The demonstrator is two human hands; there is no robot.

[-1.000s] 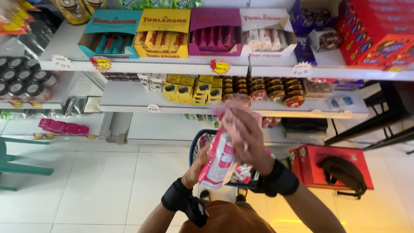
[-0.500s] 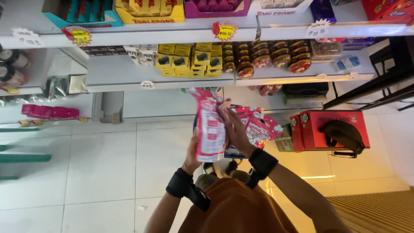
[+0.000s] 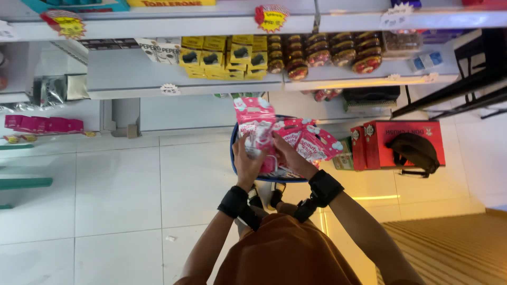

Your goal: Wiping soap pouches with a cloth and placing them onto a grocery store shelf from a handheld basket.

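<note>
My left hand point(image 3: 247, 162) grips a pink flat packet point(image 3: 254, 120) that stands upright above a blue basket point(image 3: 233, 152) on the floor. My right hand point(image 3: 291, 157) is closed on the same bunch of pink packets, just beside the left. More pink packets point(image 3: 315, 141) lie fanned out in the basket to the right of my hands. Both wrists wear black bands. My brown garment fills the bottom of the view.
White shelves point(image 3: 185, 87) ahead carry yellow boxes point(image 3: 222, 55) and round brown-and-red tins point(image 3: 322, 53). A red box point(image 3: 404, 129) with a black bag point(image 3: 417, 150) on it stands on the floor at the right. Pink packs point(image 3: 45, 124) sit low at the left. White floor tiles lie to the left.
The view has tilted downward, so the shelves sit higher in frame. My hands with the pink packets have come down from shelf height to just over the blue basket.
</note>
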